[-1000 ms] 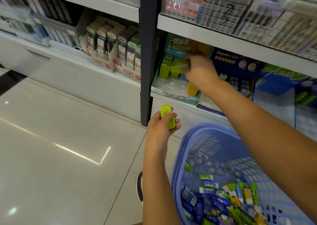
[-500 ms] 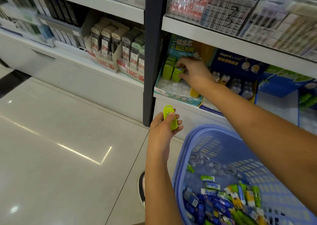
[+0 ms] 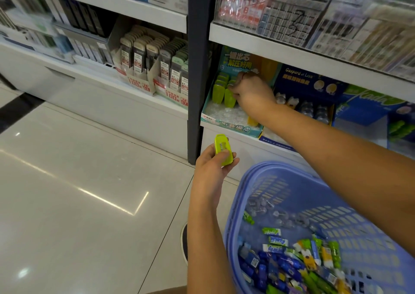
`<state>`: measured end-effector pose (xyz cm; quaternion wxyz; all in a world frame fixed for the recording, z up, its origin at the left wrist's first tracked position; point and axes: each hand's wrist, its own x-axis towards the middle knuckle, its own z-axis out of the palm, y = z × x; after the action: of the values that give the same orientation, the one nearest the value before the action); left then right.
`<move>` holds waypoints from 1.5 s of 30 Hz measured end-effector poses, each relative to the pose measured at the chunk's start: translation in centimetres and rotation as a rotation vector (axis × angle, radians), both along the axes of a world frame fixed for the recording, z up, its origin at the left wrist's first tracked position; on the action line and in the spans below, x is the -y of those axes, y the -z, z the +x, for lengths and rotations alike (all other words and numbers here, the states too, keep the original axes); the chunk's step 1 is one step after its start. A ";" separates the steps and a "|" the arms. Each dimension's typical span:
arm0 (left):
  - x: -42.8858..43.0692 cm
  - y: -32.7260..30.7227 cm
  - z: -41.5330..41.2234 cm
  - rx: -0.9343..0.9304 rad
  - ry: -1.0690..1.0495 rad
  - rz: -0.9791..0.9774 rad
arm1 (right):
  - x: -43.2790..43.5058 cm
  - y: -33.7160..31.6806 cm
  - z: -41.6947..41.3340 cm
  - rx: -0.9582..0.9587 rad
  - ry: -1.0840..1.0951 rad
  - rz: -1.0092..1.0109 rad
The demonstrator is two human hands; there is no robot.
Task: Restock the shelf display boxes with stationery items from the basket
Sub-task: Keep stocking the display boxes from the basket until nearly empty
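Step in hand, as judged: a green case [image 3: 229,98], pinched under the curled right hand [image 3: 250,91], is seated in the display box [image 3: 231,126]. A second case [image 3: 222,150] is gripped by the left hand [image 3: 212,172], above the basket [image 3: 278,181]. Handover is required next.

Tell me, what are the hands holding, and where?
Left hand grips a lime-green case by its lower half. Right hand pinches a shelved case near its top.
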<state>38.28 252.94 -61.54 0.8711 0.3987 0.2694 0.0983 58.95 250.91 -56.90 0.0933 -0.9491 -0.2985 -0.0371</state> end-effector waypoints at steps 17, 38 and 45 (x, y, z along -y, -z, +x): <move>0.2 -1.9 2.3 0.088 -0.182 -0.179 | 7.9 -0.9 -12.0 -0.361 -0.328 0.559; -1.2 1.4 5.1 -0.186 -0.021 1.133 | -1.0 -0.4 -2.0 -0.081 -0.216 0.136; -1.4 1.6 5.0 -0.159 -0.007 1.079 | -0.8 -0.7 -1.7 -0.128 -0.197 0.215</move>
<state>43.30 254.33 -63.10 0.5195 0.7944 0.2471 0.1949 57.20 251.73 -56.20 0.2165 -0.9002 -0.3779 0.0010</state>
